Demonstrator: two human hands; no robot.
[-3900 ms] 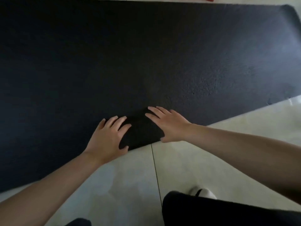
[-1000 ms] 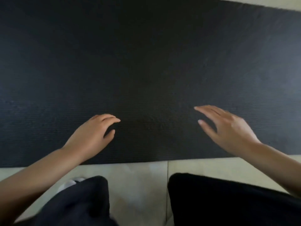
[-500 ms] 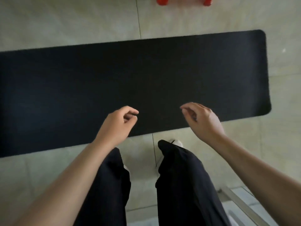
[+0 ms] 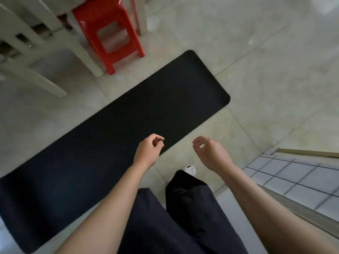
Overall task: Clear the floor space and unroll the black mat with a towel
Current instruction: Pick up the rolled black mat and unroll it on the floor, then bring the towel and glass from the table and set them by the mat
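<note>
the black mat (image 4: 117,136) lies fully unrolled on the tile floor (image 4: 266,70) — that step looks done. left hand (image 4: 148,151) and right hand (image 4: 211,153) hang loosely curled, holding nothing; no towel in view — fetching it seems next.

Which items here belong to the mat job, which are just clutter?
Job:
- flat unrolled black foam mat
- left hand, empty
- right hand, empty

Lying about:
- red plastic stool
- white wooden chair

No towel visible.
</note>
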